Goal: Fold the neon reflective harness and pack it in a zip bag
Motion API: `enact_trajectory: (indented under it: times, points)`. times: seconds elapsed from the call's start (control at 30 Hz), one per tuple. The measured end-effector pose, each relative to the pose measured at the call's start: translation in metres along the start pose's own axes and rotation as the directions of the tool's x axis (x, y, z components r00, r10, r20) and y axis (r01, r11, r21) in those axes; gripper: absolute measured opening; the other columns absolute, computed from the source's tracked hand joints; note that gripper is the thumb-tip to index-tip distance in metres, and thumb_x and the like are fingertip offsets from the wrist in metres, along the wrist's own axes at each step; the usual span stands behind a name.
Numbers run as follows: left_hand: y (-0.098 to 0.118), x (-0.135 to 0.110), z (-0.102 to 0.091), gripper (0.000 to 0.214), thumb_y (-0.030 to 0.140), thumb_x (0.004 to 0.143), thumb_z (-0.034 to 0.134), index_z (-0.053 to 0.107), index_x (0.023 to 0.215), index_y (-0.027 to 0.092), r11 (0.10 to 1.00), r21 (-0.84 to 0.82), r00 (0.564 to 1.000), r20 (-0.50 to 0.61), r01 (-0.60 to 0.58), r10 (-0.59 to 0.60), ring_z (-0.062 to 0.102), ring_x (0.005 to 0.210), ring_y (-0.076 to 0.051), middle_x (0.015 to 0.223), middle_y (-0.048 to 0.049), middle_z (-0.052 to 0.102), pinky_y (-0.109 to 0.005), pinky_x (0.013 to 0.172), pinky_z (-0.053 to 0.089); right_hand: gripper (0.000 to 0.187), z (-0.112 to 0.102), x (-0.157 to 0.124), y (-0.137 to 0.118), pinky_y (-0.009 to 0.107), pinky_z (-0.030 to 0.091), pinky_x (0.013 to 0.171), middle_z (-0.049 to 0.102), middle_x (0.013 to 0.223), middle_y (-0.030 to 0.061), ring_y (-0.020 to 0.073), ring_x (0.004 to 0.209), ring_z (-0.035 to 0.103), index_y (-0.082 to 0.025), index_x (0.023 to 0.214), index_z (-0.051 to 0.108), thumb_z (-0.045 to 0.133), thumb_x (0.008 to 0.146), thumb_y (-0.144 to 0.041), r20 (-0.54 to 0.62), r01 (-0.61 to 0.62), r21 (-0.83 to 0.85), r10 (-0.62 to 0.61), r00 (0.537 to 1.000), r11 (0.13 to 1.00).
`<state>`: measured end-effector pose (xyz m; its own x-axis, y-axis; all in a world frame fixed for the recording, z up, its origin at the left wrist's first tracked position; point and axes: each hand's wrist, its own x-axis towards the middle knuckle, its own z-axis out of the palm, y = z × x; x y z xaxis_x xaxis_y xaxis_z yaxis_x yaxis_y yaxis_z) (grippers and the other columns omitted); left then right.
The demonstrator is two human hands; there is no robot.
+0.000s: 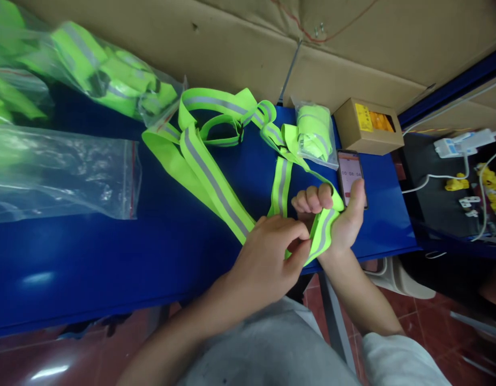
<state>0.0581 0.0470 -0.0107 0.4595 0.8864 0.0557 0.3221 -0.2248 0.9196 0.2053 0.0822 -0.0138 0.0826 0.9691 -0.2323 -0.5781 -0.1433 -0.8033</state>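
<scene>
A neon-green reflective strap harness (208,171) with grey stripes lies spread on the blue table (111,252). Near the table's front edge my right hand (336,214) is closed around one end of the strap, which wraps over my palm. My left hand (268,257) pinches the same strap end just below, its fingers pressed together against it.
A bagged rolled strap (314,134) and a small cardboard box (368,126) stand at the back right, a phone (350,174) beside my right hand. Clear plastic bags (59,171) and bagged green straps (107,75) fill the left. Cables and yellow parts (473,177) lie far right.
</scene>
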Motion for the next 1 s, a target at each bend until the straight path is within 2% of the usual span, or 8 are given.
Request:
enact_trajectory:
  times: [0.1,0.2,0.33,0.5,0.7,0.8,0.9,1.0]
  points:
    - [0.000,-0.001,-0.002,0.020,0.010,0.095,0.062,0.062,0.077,0.019,1.000,-0.006,1.000,0.019,-0.016,0.016,0.056,0.076,-0.015,0.075,0.0031,0.060,-0.034,0.076,0.038,0.073,0.000,0.001,-0.004,0.034,0.043,0.059,0.033,0.058,-0.0015,0.0157,0.056,0.036,-0.025,0.056,0.034,0.044,0.093,-0.086,-0.023,0.055,-0.029,-0.056,0.998,0.998]
    - [0.000,-0.003,-0.002,0.018,0.010,0.094,0.065,0.065,0.079,0.019,0.996,0.080,0.999,0.021,-0.034,0.032,0.055,0.080,-0.016,0.080,0.0012,0.060,-0.035,0.075,0.038,0.071,-0.001,0.005,-0.007,0.033,0.044,0.059,0.035,0.058,-0.0009,0.0154,0.057,0.039,-0.025,0.057,0.036,0.037,0.096,-0.084,-0.012,0.031,-0.017,-0.031,0.999,0.999]
    - [-0.001,-0.008,-0.002,0.020,0.010,0.094,0.066,0.068,0.076,0.019,0.979,0.187,0.994,0.090,-0.077,0.061,0.056,0.084,-0.018,0.086,-0.0004,0.059,-0.037,0.078,0.041,0.065,-0.007,0.020,-0.011,0.030,0.044,0.057,0.041,0.058,-0.0010,0.0140,0.055,0.043,-0.025,0.062,0.041,0.040,0.100,-0.077,-0.010,-0.132,0.036,0.132,0.991,0.991]
    - [0.000,-0.016,-0.004,0.023,0.014,0.096,0.067,0.070,0.074,0.020,0.936,0.336,0.991,0.109,-0.107,0.074,0.055,0.086,-0.020,0.089,-0.0015,0.061,-0.040,0.081,0.042,0.059,-0.016,0.039,-0.018,0.029,0.047,0.055,0.050,0.060,-0.0009,0.0144,0.056,0.050,-0.025,0.068,0.046,0.051,0.098,-0.076,-0.021,-0.335,0.047,0.336,0.942,0.941]
    - [0.006,-0.001,-0.003,0.018,0.033,0.102,0.064,0.075,0.099,0.019,0.859,0.511,0.996,0.057,0.028,-0.067,0.061,0.099,-0.030,0.101,-0.0065,0.068,-0.049,0.087,0.046,0.059,-0.008,0.036,-0.020,0.027,0.047,0.053,0.054,0.061,-0.0007,0.0140,0.056,0.052,-0.024,0.072,0.050,0.056,0.095,-0.078,0.001,-0.426,0.004,0.426,0.905,0.905]
    - [0.006,0.015,-0.003,0.022,0.034,0.103,0.063,0.073,0.111,0.017,0.816,0.569,0.990,0.023,0.100,-0.138,0.062,0.106,-0.034,0.107,-0.0093,0.071,-0.051,0.089,0.046,0.060,0.001,0.032,-0.021,0.028,0.048,0.054,0.056,0.062,0.0003,0.0144,0.057,0.054,-0.024,0.072,0.052,0.057,0.093,-0.080,0.028,-0.451,-0.022,0.451,0.892,0.892]
    - [0.005,0.023,-0.002,0.017,0.027,0.104,0.058,0.071,0.108,0.017,0.813,0.569,0.987,0.012,0.123,-0.158,0.063,0.104,-0.033,0.106,-0.0089,0.072,-0.048,0.087,0.045,0.061,0.006,0.032,-0.025,0.028,0.050,0.056,0.057,0.062,-0.0002,0.0148,0.058,0.056,-0.024,0.072,0.052,0.061,0.090,-0.081,0.040,-0.451,-0.041,0.453,0.891,0.892]
    - [0.008,0.020,-0.001,0.016,0.019,0.103,0.056,0.070,0.096,0.020,0.855,0.513,0.989,0.071,0.077,-0.132,0.063,0.099,-0.028,0.100,-0.0056,0.070,-0.044,0.082,0.042,0.060,0.004,0.040,-0.026,0.027,0.050,0.056,0.055,0.060,-0.0015,0.0143,0.056,0.055,-0.024,0.072,0.050,0.062,0.091,-0.080,0.067,-0.467,-0.058,0.470,0.880,0.882]
